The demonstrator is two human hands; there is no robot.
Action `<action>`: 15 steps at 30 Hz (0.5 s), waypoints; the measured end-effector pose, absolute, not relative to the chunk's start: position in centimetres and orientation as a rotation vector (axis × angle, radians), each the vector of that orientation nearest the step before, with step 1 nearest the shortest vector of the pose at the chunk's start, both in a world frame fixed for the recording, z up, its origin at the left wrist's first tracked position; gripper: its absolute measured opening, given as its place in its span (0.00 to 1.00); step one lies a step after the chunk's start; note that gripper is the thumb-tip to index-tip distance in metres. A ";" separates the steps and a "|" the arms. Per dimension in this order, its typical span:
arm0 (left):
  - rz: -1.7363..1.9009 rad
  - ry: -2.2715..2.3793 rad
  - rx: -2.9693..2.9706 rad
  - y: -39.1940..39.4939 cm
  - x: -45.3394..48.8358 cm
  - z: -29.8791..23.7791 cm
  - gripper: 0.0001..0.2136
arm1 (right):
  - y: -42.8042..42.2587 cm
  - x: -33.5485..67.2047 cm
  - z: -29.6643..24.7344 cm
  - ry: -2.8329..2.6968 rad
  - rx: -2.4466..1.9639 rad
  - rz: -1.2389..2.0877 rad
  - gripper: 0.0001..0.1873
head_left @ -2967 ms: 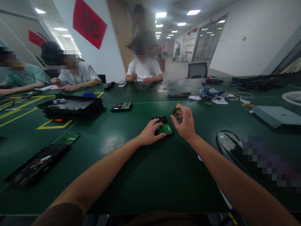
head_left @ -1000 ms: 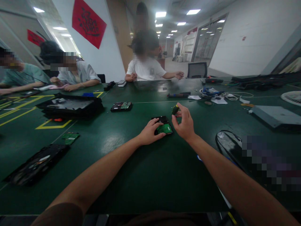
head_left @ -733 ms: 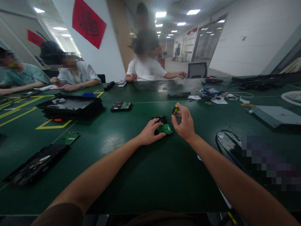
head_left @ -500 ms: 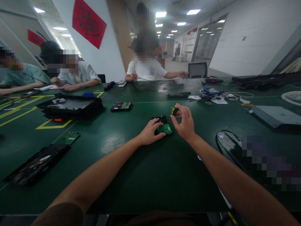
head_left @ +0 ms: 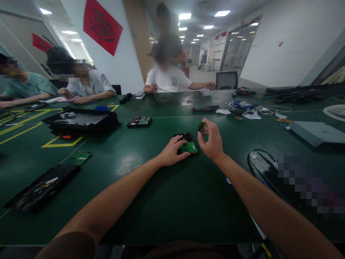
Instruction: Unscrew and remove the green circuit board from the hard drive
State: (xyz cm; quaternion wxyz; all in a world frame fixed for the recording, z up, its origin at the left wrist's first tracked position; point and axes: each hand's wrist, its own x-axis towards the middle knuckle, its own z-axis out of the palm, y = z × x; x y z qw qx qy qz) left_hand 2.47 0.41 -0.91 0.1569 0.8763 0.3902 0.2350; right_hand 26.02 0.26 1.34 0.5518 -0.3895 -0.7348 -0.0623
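A hard drive [head_left: 188,143] with a green circuit board facing up lies on the green table [head_left: 167,201]. My left hand [head_left: 171,152] rests on its left edge, fingers curled over it and pressing it down. My right hand [head_left: 212,141] hovers just right of the drive, fingers pinched round a small screwdriver [head_left: 201,126] with a black and yellow handle, held upright over the drive's right side.
A second hard drive [head_left: 139,122] and a black tray [head_left: 81,121] lie further left. A loose green board [head_left: 80,158] and a black panel [head_left: 43,187] sit near left. Cables [head_left: 258,108], a grey case [head_left: 315,132] and a black cord [head_left: 258,162] lie right. Other people sit across the table.
My right hand's fingers shift slightly round the screwdriver handle, which turns in place. The person opposite has stretched an arm out to the right. My left hand stays put.
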 end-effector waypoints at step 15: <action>0.649 1.117 2.493 0.2 2.4 -0.5 0.31 | 0.2 26.0 1.3 -1.710 -0.928 -0.141 0.37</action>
